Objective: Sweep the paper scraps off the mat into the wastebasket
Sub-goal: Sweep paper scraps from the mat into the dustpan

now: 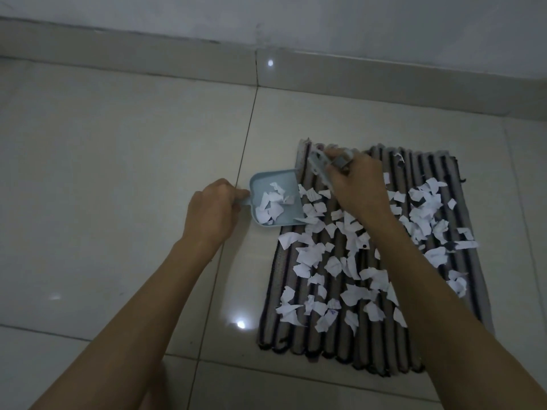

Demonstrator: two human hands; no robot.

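A striped grey mat (299, 335) lies on the tiled floor, strewn with several white paper scraps (337, 266). My left hand (211, 210) grips the handle of a small light-blue dustpan (259, 180), which rests at the mat's upper-left edge with several scraps inside. My right hand (358, 184) holds a small blue brush (318, 165) over the mat's top left, just right of the pan; the blur hides its bristles. No wastebasket is in view.
Glossy cream floor tiles (118, 173) spread to the left and in front. A tiled skirting (177, 65) and grey wall run along the back. The room is dim, with light spots reflected on the floor.
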